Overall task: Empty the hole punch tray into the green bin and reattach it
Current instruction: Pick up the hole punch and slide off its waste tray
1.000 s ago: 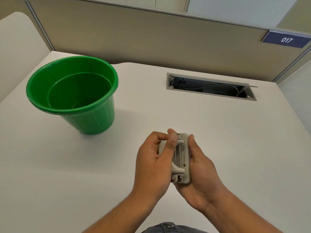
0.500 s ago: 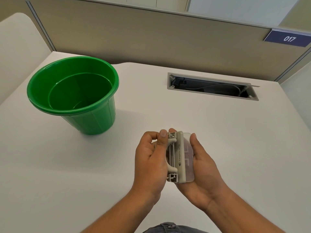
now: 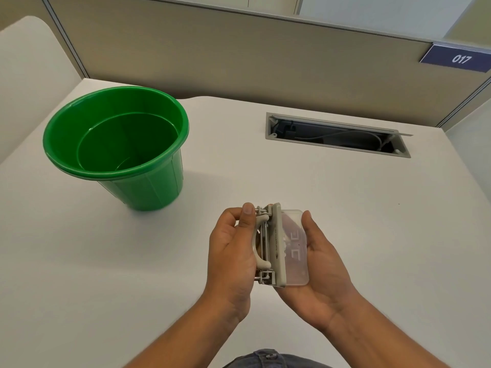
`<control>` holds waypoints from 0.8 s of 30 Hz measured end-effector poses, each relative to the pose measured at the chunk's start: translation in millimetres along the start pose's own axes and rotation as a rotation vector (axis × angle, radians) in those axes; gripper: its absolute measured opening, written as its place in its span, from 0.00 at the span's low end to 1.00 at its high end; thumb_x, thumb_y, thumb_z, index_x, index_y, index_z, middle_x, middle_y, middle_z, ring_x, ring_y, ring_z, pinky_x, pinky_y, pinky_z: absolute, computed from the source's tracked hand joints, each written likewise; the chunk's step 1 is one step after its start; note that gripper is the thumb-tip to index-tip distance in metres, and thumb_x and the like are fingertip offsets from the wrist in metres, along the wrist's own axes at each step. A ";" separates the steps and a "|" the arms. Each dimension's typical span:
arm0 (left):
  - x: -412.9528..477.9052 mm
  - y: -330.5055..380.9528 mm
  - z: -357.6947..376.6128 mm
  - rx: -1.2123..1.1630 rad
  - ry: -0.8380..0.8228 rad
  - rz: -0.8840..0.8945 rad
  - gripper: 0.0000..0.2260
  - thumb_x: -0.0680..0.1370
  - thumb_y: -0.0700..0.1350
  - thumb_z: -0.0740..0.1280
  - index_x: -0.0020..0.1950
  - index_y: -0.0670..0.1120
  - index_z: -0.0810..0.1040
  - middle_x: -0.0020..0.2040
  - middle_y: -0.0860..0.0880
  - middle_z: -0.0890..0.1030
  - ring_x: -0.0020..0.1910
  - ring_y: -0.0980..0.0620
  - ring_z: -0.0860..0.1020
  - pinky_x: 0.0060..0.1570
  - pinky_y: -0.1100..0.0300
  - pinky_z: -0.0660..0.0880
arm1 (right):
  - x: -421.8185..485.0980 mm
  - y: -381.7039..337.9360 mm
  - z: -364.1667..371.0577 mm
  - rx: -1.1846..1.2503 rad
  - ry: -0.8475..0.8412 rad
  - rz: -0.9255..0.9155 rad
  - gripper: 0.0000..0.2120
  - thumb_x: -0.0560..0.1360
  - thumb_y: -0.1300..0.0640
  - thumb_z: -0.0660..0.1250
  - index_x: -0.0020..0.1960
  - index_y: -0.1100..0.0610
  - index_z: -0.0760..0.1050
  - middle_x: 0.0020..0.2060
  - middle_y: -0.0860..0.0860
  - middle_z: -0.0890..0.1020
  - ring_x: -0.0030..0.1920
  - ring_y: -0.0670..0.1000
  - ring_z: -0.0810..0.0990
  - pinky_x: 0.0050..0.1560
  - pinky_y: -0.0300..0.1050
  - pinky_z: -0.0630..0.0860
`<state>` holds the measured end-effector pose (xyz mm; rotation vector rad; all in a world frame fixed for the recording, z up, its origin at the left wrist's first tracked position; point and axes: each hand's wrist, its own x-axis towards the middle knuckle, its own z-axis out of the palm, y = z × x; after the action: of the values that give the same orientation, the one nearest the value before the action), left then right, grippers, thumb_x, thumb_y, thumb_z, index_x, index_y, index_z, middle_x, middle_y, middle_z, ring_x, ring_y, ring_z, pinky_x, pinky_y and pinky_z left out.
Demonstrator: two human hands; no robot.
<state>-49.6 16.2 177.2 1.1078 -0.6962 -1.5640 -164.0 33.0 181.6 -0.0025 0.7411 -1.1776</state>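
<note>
Clear plastic is where I'd be nervous right now: the see-through tray (image 3: 293, 245) is sticking out sideways past the beige hole punch (image 3: 271, 244), resting against the palm and fingers of the right hand (image 3: 316, 264), which cups it from below and outside rather than really clamping it, so it looks about to come free of the base. The left hand (image 3: 232, 254) is wrapped around the lever side of the punch with the thumb hooked over the top end, a firm hold on the body. My worry is that if the tray pops off suddenly, or gets tipped before it's over the bin, any paper dots inside go all over the white desk (image 3: 345, 208), since both hands are well short of the bin, near the body. I honestly can't tell how much confetti is in there, the plastic is too hazy. There's small print running along the punch's beige edge just left of the tray, but it's too tiny to read. Up and to the left of the hands sits the green bin (image 3: 117, 144), upright and open. Further back to the right is the cable slot (image 3: 337, 135), and on the partition a blue sign (image 3: 458, 59) reads "017".
</note>
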 end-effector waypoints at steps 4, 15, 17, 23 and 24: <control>0.2 0.3 0.5 -0.037 -0.006 0.000 0.13 0.75 0.60 0.65 0.42 0.52 0.81 0.43 0.48 0.85 0.44 0.49 0.82 0.43 0.52 0.80 | 0.1 0.2 -1.1 0.015 0.000 0.001 0.26 0.74 0.42 0.64 0.60 0.61 0.82 0.52 0.60 0.86 0.50 0.58 0.87 0.51 0.55 0.84; 2.5 4.4 -2.6 -0.249 0.006 -0.152 0.27 0.71 0.61 0.66 0.58 0.40 0.80 0.50 0.37 0.81 0.45 0.43 0.82 0.47 0.48 0.81 | 0.1 -2.9 -3.0 0.049 0.058 -0.016 0.24 0.77 0.42 0.63 0.60 0.58 0.83 0.56 0.60 0.83 0.53 0.58 0.83 0.59 0.56 0.79; 2.5 4.5 -4.5 -0.286 -0.022 -0.188 0.30 0.71 0.64 0.66 0.59 0.40 0.79 0.48 0.37 0.82 0.45 0.42 0.82 0.51 0.46 0.80 | -0.3 -2.9 -3.0 0.054 0.059 -0.019 0.24 0.77 0.42 0.63 0.59 0.58 0.84 0.52 0.59 0.83 0.49 0.57 0.84 0.57 0.55 0.80; 2.7 4.8 -9.5 -0.320 -0.156 -0.216 0.34 0.63 0.71 0.70 0.54 0.45 0.80 0.41 0.41 0.83 0.39 0.44 0.83 0.45 0.49 0.81 | -2.2 -1.3 -1.4 0.015 0.077 -0.030 0.24 0.78 0.41 0.61 0.58 0.58 0.84 0.51 0.59 0.82 0.56 0.59 0.80 0.69 0.58 0.71; 2.5 4.8 -8.7 -0.303 -0.171 -0.209 0.34 0.59 0.71 0.74 0.52 0.45 0.81 0.42 0.41 0.83 0.41 0.43 0.82 0.48 0.46 0.80 | -2.4 -1.3 -1.2 0.016 0.073 -0.030 0.24 0.78 0.41 0.61 0.57 0.58 0.84 0.50 0.59 0.82 0.54 0.58 0.81 0.66 0.57 0.73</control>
<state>-39.8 13.4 177.1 0.8483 -0.4440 -1.8880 -166.1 34.9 182.4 0.0430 0.7987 -1.2172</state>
